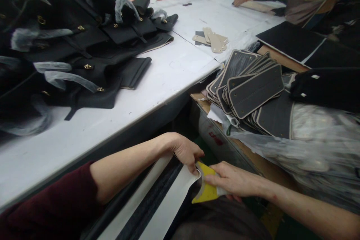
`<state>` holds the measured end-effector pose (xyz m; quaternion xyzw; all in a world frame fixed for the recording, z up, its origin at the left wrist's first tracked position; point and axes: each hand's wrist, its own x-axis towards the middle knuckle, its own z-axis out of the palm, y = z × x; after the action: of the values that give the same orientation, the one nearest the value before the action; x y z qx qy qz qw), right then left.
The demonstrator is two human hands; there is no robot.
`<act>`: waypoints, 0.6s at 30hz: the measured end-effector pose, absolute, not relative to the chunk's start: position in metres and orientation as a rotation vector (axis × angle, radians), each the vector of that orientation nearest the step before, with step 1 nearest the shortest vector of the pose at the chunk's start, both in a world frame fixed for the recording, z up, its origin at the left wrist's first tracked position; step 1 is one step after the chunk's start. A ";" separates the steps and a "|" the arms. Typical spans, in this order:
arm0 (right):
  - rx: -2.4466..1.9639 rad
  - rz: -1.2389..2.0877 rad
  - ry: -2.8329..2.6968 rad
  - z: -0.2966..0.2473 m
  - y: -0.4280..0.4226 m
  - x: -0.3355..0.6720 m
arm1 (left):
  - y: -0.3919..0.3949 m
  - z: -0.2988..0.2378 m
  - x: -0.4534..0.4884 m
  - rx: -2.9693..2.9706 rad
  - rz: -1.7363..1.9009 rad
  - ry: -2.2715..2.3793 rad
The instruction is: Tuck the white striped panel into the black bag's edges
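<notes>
Head view shows the striped piece (153, 197) on the near side of the white table (180, 60), next to its edge and not up on top; with no table top under its end, I think it could bend or slip if the hold gets loose; the yellow tool (209, 185), also on the near side of the table, is right by the fingers, so a slip could poke a finger or scratch the white band (172, 200) of the piece (I cannot tell how sharp the tool is); a hard tug might crease the band too, as it looks soft.

The left hand (187, 153) is curled down, with bent fingers pinching the end of the white band; its tips are just beside the yellow tool, and I cannot tell if they touch it; the right hand (230, 180) is wrapped round the tool, not spread; some fingers are hidden, so I cannot tell how hard they squeeze.

Right of the table, dark panels (255, 90) lean in a messy pile; a bump might make some slide down beside the table; black bags (92, 45) lie on the table's left part, well apart from both hands.
</notes>
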<state>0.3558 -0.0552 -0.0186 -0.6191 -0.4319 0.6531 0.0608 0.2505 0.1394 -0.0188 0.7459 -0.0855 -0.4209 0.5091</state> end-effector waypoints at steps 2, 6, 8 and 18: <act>-1.880 1.981 -1.300 -0.018 -0.055 0.354 | 0.140 -0.018 0.250 1.799 -1.009 -0.201; -1.868 1.999 -1.252 -0.016 -0.054 0.352 | 0.140 -0.018 0.251 1.820 -1.004 -0.225; -1.864 2.010 -1.206 -0.015 -0.054 0.350 | 0.140 -0.018 0.251 1.841 -1.028 -0.259; -1.888 1.962 -1.044 -0.022 -0.060 0.334 | 0.143 -0.018 0.252 1.940 -0.996 -0.279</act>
<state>0.3344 -0.0595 -0.0217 -0.6434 -0.3559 0.6684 0.1125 0.2517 0.1426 -0.0184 0.7863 -0.1131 -0.4034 0.4542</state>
